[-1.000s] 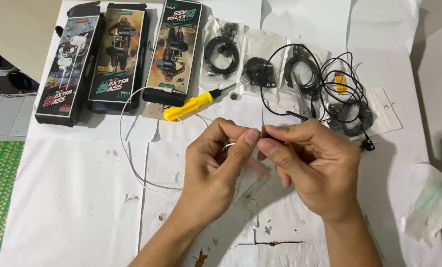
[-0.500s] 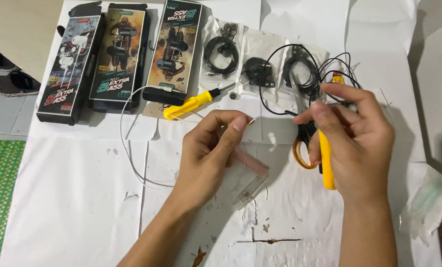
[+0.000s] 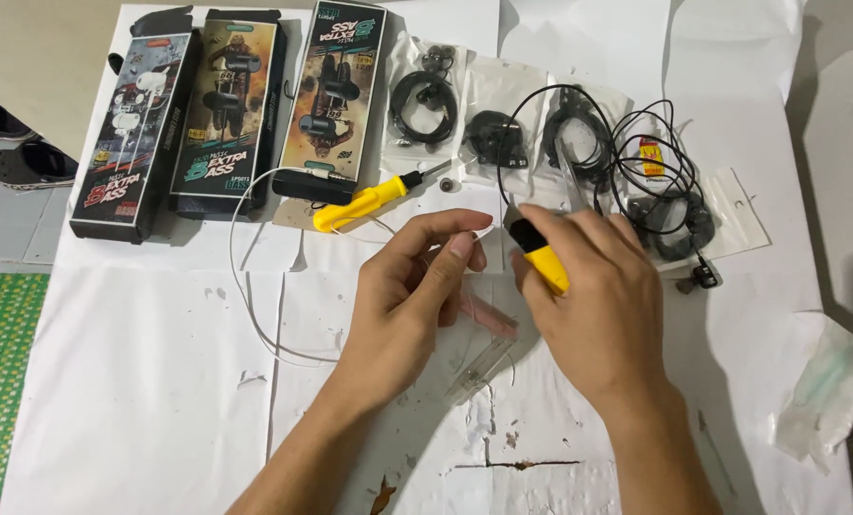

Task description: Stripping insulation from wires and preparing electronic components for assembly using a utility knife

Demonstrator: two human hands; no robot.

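My left hand [image 3: 412, 286] pinches the end of a thin white wire [image 3: 246, 286] between thumb and forefinger; the wire loops away to the left over the white paper. My right hand [image 3: 598, 305] grips a pair of scissors [image 3: 544, 259] with yellow and black handles. The blades point up and away, close to the left fingertips. Under both hands lies a small clear plastic bag [image 3: 488, 358].
A yellow-handled screwdriver [image 3: 364, 202] lies just beyond the left hand. Three earphone boxes [image 3: 218, 105] stand along the far left. Bagged black earphones [image 3: 426, 95] and loose black cables [image 3: 660, 195] lie at the far right. A crumpled wrapper [image 3: 827, 391] sits at the right edge.
My right hand left the wire, reached right, picked up the scissors and brought them back beside the left hand. The left hand kept its pinch on the white wire.
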